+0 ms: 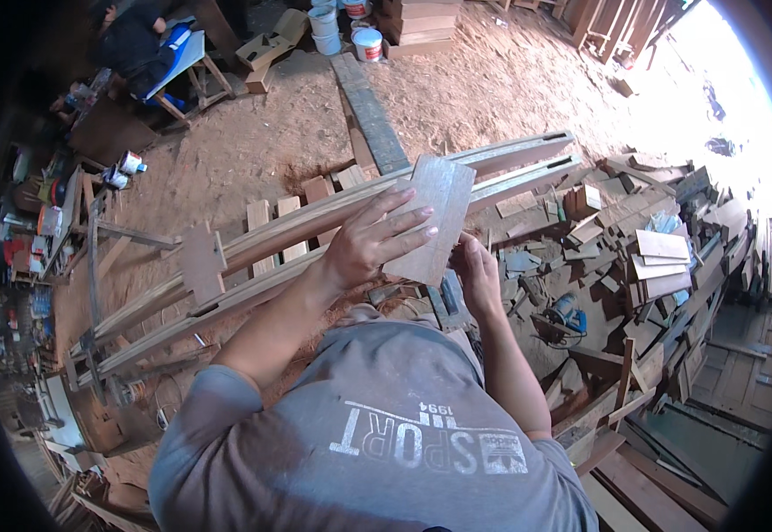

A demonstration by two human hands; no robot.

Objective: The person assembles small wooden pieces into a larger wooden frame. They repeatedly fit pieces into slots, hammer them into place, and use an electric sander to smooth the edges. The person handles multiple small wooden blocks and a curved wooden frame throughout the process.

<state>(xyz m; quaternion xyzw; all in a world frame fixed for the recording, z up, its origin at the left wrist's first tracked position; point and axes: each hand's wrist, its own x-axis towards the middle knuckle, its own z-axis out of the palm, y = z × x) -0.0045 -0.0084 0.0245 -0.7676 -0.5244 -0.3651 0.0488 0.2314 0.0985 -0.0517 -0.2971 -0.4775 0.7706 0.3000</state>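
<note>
A flat, pale brown wooden board [436, 199] is raised and tilted above two long timber rails. My left hand [368, 244] reaches over its left edge, fingers spread across the face; the thumb is hidden. On the opposite side, my right hand [477, 269] has its fingers curled at the board's lower right edge, partly out of sight. Behind the board run the far rail [315, 215] and the near rail [280, 277], with slots at their right ends. A short brown board [200, 264] lies across the rails at the left.
Offcuts [612, 208] are heaped on the right, around a blue power tool [567, 315]. A dark plank [373, 115] lies on the sawdust-covered ground ahead. White buckets [367, 44] stand at the back. A person [133, 40] is near a small table at far left.
</note>
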